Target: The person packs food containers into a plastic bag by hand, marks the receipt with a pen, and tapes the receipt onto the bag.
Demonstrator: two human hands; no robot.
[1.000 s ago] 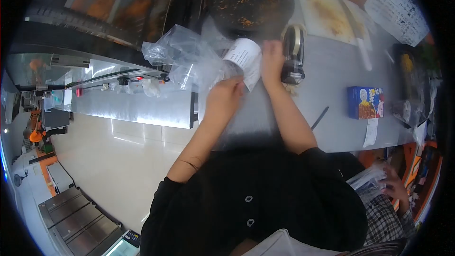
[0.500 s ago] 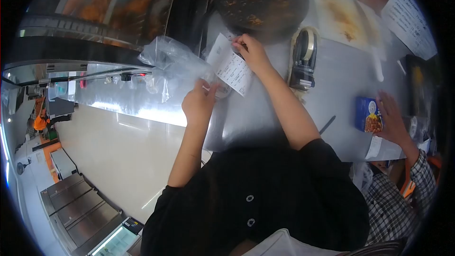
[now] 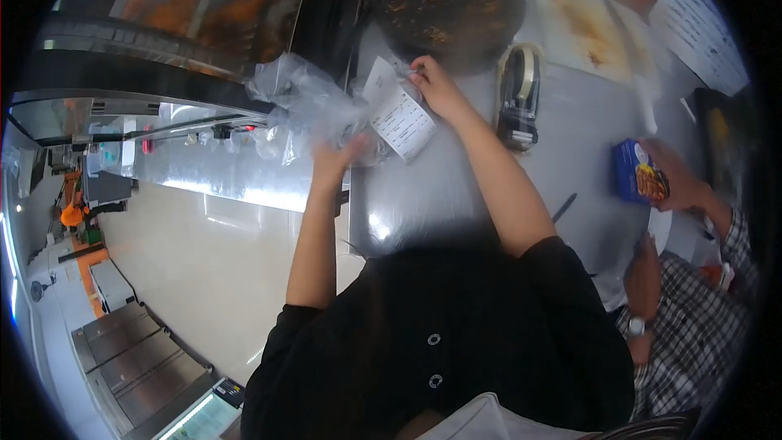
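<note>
A clear plastic bag lies crumpled over the metal counter, with a white printed receipt on its right part. My right hand is closed at the receipt's upper right edge, its fingertips pinching the clear plastic there. At the bag's lower edge is my left hand, touching the plastic; motion smears its fingers, so their grip is unclear. A black tape dispenser stands to the right of my right forearm.
A round dark pan with food bits sits at the back. At right, a co-worker's hand holds a blue box. A pen lies on the counter. A glass food case stands at upper left.
My left hand has shifted slightly left and its fingers are blurred. The receipt has tilted a little. The co-worker has gripped and turned the blue box, and their other arm has come into view.
</note>
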